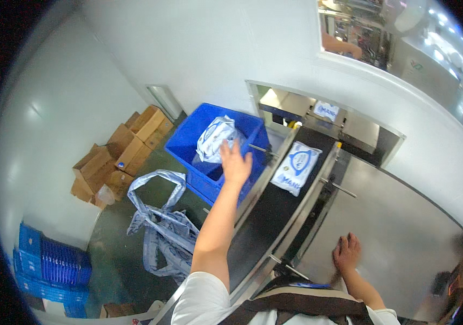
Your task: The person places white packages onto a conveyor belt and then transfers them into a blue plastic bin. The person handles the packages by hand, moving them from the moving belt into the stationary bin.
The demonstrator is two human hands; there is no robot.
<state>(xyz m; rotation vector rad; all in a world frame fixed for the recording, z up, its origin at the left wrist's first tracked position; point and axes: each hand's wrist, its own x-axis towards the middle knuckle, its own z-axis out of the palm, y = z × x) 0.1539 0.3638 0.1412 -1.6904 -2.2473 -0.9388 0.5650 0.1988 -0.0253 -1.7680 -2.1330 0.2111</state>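
My left hand [236,165] reaches out over a blue plastic crate [188,135], its fingers spread. Just past the fingertips is a white and blue soft packet [212,140], tilted inside the crate; whether the fingers touch it I cannot tell. Another packet of the same kind [297,167] lies flat on the black conveyor belt [253,233], right of the crate. On the steel table [388,216] beside the belt rests my right hand [346,253], fingers laid on the surface and holding nothing.
A further packet [326,110] sits in the wall opening at the belt's far end. Metal rails with rods [342,188] edge the belt. On the floor at left are cardboard boxes [126,146], a heap of silvery film [169,233] and stacked blue crates [53,265].
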